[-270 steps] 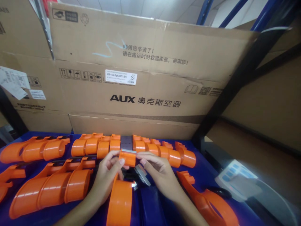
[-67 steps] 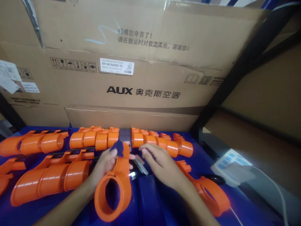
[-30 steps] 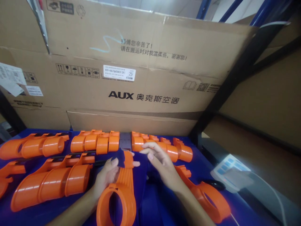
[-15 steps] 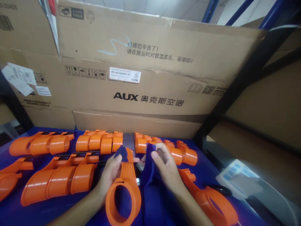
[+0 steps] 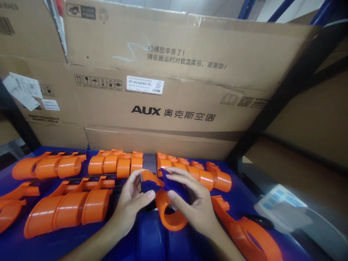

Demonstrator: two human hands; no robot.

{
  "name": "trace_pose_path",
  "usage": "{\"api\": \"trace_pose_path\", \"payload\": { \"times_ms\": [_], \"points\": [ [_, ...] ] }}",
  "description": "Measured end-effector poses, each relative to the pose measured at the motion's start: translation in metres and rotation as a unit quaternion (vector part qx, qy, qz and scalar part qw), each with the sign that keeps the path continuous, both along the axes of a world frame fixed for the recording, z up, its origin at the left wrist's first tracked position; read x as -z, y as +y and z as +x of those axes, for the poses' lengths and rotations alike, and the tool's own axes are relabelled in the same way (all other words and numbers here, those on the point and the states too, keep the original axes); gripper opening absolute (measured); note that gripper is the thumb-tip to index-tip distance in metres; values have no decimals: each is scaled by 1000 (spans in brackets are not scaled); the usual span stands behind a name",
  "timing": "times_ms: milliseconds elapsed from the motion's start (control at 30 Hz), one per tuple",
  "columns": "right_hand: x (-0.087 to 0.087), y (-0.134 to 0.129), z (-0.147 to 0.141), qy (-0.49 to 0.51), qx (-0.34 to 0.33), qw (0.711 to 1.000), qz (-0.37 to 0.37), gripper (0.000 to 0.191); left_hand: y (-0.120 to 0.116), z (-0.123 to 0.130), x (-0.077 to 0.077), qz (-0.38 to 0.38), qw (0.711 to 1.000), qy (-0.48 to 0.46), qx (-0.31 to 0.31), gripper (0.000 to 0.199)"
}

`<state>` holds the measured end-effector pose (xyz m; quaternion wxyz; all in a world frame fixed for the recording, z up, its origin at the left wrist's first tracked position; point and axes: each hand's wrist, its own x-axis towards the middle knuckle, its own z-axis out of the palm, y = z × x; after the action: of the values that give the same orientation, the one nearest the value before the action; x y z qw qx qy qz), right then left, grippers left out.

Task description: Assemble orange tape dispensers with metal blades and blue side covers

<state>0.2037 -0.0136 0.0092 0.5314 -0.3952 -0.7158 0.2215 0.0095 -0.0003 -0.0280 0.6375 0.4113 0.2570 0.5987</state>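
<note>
Between my hands is an orange plastic part with a large ring (image 5: 174, 222) at its lower end, hanging below my fingers. My left hand (image 5: 132, 201) is closed on the upper end of this part, thumb pressed on a dark blue piece (image 5: 149, 186) that covers its tip. My right hand (image 5: 194, 199) grips a curved blue plastic piece (image 5: 170, 181), held against or very near the orange part. Whether the two touch is hidden by the fingers.
Several orange ringed parts (image 5: 69, 206) lie in rows on the blue table (image 5: 54, 250), left and behind. Another large one (image 5: 258, 239) lies at the right, near a white device with blue buttons (image 5: 282, 206). A cardboard wall (image 5: 174, 79) closes the back.
The orange part has turned, its ring swinging from lower left to right beneath my right hand. The right hand has brought the blue piece closer to the left hand.
</note>
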Motion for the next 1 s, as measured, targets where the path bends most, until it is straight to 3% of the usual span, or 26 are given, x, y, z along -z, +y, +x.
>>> {"api": "trace_pose_path", "payload": {
  "times_ms": [633,800,1000],
  "points": [
    [0,2,-3,-12,-10,1000,-9,26,2,-1,-3,48,999,21,13,49],
    [0,4,-1,-25,-31,999,-31,38,1,-4,0,74,997,19,4,52],
    [3,1,0,-49,-58,996,-38,54,1,-7,15,111,994,13,9,63]
  ]
}}
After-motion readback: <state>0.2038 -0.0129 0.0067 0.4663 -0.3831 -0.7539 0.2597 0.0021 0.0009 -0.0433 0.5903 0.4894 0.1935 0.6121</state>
